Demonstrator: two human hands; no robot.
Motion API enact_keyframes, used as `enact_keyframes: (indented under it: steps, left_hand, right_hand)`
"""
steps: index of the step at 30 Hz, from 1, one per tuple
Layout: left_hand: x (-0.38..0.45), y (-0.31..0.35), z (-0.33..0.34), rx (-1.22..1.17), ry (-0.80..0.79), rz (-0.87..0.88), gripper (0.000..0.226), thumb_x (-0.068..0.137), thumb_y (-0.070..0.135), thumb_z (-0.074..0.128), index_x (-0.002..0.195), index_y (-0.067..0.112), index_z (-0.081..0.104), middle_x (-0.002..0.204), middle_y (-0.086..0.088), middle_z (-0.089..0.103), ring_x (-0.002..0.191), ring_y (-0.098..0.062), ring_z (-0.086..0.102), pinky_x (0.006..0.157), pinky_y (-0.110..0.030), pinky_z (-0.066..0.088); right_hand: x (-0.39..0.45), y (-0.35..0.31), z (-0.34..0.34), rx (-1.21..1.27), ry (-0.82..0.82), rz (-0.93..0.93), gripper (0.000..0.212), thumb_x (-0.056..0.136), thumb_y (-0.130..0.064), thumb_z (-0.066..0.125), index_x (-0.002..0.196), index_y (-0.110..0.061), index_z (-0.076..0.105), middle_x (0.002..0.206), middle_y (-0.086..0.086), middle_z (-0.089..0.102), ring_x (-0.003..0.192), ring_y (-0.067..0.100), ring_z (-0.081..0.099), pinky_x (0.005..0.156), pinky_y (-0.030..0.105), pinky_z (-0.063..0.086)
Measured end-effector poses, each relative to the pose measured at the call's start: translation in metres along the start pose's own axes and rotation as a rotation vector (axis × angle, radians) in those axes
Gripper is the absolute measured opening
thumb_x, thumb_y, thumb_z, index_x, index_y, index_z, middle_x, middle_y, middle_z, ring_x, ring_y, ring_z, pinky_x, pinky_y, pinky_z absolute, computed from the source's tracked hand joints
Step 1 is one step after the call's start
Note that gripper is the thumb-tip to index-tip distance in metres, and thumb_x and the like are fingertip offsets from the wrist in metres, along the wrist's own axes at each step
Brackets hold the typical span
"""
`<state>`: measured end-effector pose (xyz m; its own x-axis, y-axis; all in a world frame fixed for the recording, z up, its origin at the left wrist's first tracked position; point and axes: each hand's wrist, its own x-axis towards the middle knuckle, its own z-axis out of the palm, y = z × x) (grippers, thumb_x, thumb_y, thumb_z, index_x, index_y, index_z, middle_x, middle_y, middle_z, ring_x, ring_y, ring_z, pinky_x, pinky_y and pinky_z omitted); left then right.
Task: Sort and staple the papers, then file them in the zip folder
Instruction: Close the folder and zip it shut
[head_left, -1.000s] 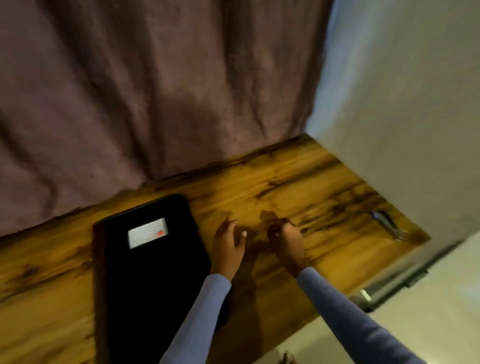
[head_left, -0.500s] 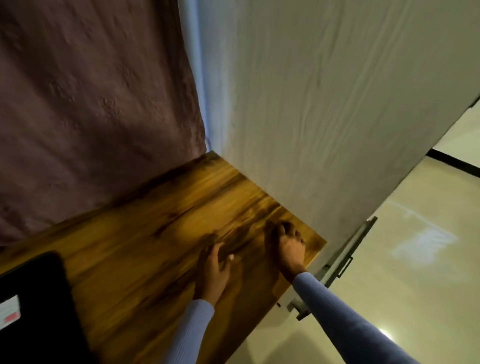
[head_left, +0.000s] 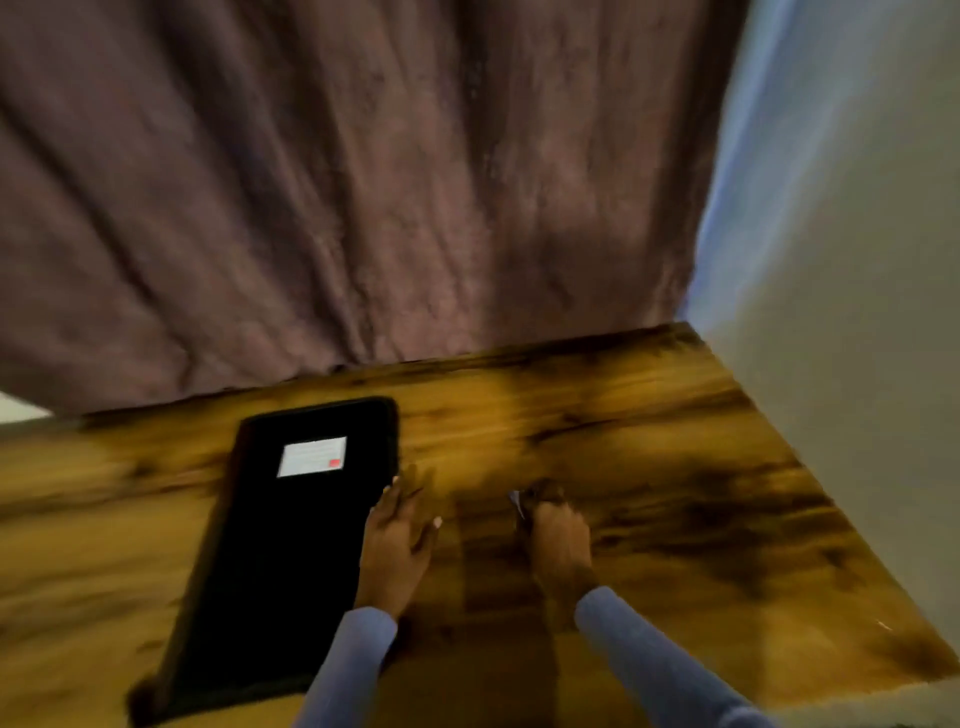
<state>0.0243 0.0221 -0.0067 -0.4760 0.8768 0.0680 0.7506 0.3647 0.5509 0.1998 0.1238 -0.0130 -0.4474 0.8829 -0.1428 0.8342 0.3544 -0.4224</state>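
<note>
A black zip folder (head_left: 291, 551) with a white label lies flat on the wooden table (head_left: 649, 467), left of centre. My left hand (head_left: 397, 551) rests palm down at the folder's right edge, fingers apart and holding nothing. My right hand (head_left: 558, 540) is on the table a little to the right, its fingers curled around a small object (head_left: 516, 501). Only a pale tip of the object shows, too blurred to identify. No papers are in view.
A mauve curtain (head_left: 363, 182) hangs along the table's far edge. A white wall (head_left: 857, 338) closes off the table's right side. The table's near right corner (head_left: 935, 670) ends above a pale floor.
The view has swung back left from the table's right end, so the folder is in sight again. My right hand has come back from the right edge, now closed on a small object.
</note>
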Motion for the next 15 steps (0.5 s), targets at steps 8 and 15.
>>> enact_keyframes:
  steps: [8,15]
  left_hand:
    - [-0.004,-0.084,-0.066,0.359,-0.323,-0.093,0.133,0.028,0.100,-0.010,0.146,0.041,0.009,0.156,-0.005,-0.015,0.142,-0.027,-0.019,0.113,-0.050,-0.007]
    - [-0.010,-0.106,-0.065,0.304,-0.442,-0.034,0.134,0.026,0.102,0.005,0.145,0.043,-0.005,0.153,-0.004,-0.027,0.140,-0.023,-0.025,0.112,-0.049,-0.011]
  right_hand:
    - [0.034,-0.091,0.030,0.050,0.061,-0.057,0.025,0.093,-0.020,0.050,0.116,-0.018,0.060,0.105,0.008,0.066,0.092,0.025,0.064,0.075,0.034,0.050]
    - [0.040,-0.114,0.045,0.025,0.071,-0.027,0.034,0.093,-0.022,0.051,0.127,-0.020,0.053,0.117,0.009,0.060,0.096,0.027,0.062,0.077,0.035,0.050]
